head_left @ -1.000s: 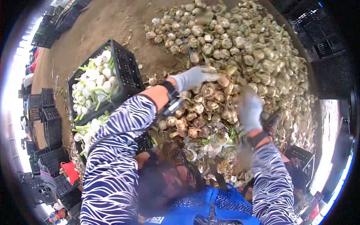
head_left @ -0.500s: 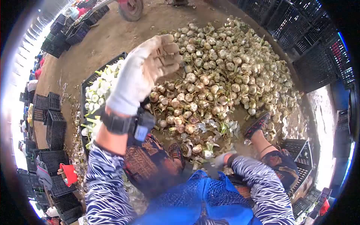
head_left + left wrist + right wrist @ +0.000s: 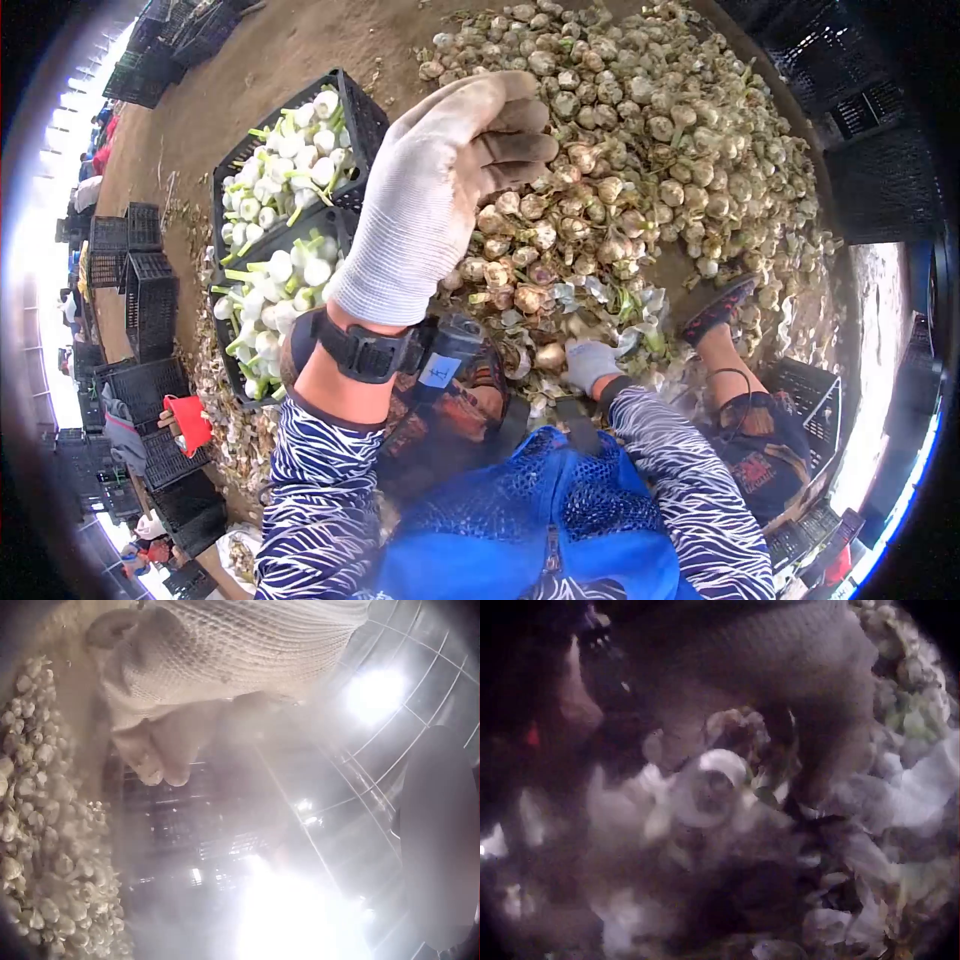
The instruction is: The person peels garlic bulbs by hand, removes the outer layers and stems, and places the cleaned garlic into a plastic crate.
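Note:
In the head view the gloved left hand (image 3: 440,190) is raised close to the camera, palm turned right, its fingers loosely bent and holding nothing. The left wrist view shows this hand (image 3: 210,667) above the pile's edge. Low among the peelings, the gloved right hand (image 3: 592,364) is beside a garlic bulb (image 3: 550,357); its fingertips are hidden. The right wrist view is dark and blurred: the hand (image 3: 780,682) is over whitish skins and a pale ring-shaped piece (image 3: 721,766), and its grip is unclear. Beyond the hands spreads a large pile of unpeeled garlic (image 3: 700,150).
Two black crates (image 3: 365,115) of white, green-stemmed bulbs (image 3: 265,190) stand left of the raised hand. A sandalled foot (image 3: 715,308) rests at the pile's near right edge, with another black crate (image 3: 800,400) beyond the leg. Stacked crates (image 3: 148,300) and a red container (image 3: 188,422) are farther left.
The left hand has gone from the pile to a raised position near the camera. The right hand has dropped from the pile's right side to the peelings near the body.

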